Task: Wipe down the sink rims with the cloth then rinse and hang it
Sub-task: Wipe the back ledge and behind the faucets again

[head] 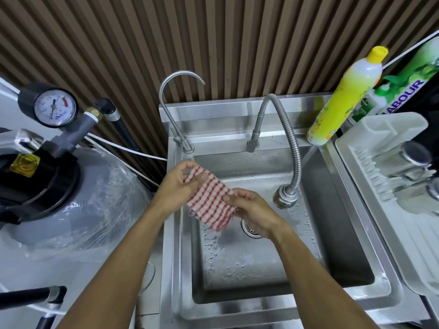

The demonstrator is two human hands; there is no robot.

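Observation:
A red-and-white checked cloth (pixel 210 198) is stretched between both hands above the left part of the steel sink (pixel 280 312). My left hand (pixel 175 186) pinches its far corner near the sink's left rim (pixel 172 233). My right hand (pixel 254 211) grips its near edge, over the drain (pixel 249 230). The cloth looks wet, and water droplets lie on the basin floor below it. The flexible faucet's spray head (pixel 285 198) hangs just right of my right hand; no running water is visible.
A thin gooseneck tap (pixel 175 110) stands at the sink's back left. A yellow dish-soap bottle (pixel 346 98) stands on the back right rim. A white dish rack (pixel 389 176) with glassware sits to the right. A grey tank (pixel 78 191) with a pressure gauge (pixel 55 108) fills the left.

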